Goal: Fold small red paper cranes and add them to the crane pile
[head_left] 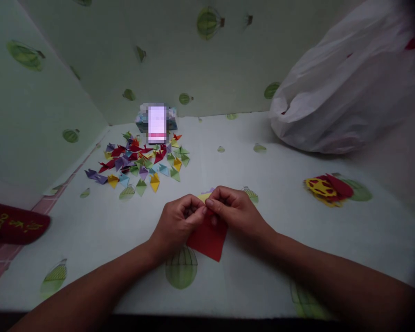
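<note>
Both hands come together over the middle of the table, fingers bent and thumb tips nearly touching. A square of red paper (209, 240) shows below and between them, one corner pointing toward me. My left hand (178, 221) pinches at the upper left part of this paper. At its upper edge, my right hand (237, 210) is closed with thumb against fingers. Behind the fingertips a bit of yellow paper (204, 197) peeks out, with a sliver of purple paper (208, 190) beyond it. The fingers hide most of the fold and how the sheets overlap.
Many small folded paper pieces (141, 163) lie in a heap at the back left, before a lit, blurred screen (157, 123). A large white plastic bag (318, 101) stands at back right. Red and yellow cut-outs (327, 189) lie right; a dark red object (17, 224) is left.
</note>
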A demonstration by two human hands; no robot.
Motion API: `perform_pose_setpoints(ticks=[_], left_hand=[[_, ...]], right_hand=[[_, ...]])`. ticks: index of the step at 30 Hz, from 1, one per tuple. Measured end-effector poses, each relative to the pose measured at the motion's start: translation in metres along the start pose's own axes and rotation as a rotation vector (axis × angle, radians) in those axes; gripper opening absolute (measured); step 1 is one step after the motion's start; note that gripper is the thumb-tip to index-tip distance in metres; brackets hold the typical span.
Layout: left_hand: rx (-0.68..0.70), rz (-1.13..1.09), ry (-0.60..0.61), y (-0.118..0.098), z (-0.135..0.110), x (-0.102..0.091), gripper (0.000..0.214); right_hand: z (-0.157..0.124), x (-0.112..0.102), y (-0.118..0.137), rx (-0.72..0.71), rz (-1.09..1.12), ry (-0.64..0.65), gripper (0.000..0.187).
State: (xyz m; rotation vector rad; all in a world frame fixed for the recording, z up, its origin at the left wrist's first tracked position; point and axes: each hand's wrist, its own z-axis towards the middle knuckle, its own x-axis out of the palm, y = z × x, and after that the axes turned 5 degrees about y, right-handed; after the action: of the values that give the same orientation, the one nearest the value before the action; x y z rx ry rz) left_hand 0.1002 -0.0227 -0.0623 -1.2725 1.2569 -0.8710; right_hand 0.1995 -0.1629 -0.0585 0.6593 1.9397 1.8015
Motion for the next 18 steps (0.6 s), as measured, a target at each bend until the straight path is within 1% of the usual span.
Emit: perform_pose_setpoints(ticks=[3,8,10,12,15,18], left_hand=[[0.014,0.002,0.024,-0.002,0.0,-0.002,0.021],[0.083,0.043,-0.072,-0.007,0.005,-0.01,0.021],[0.084,-0.004,-0.082,-0.007,0.008,-0.013,0.02],[0.065,-0.094,-0.073,-0.007,0.01,-0.015,0.021],[0.044,-0.218,-0.059,-0.005,0.012,-0.016,0.024],[0.025,-0.252,-0.03,-0.005,0.012,-0.015,0.024]], right_hand=[[-0.001,-0.002,0.003,-0.009,-0.038,-0.003,0.025],[0.002,-0.004,0.004,0.005,-0.062,0.062,0.024],[0.002,-0.003,0.003,0.016,-0.038,0.085,0.024],[0.002,-0.002,0.003,0.013,-0.028,0.072,0.024],[0.0,0.0,0.002,0.003,-0.023,0.006,0.024],[-0.002,0.003,0.001,-0.018,-0.034,-0.024,0.024]])
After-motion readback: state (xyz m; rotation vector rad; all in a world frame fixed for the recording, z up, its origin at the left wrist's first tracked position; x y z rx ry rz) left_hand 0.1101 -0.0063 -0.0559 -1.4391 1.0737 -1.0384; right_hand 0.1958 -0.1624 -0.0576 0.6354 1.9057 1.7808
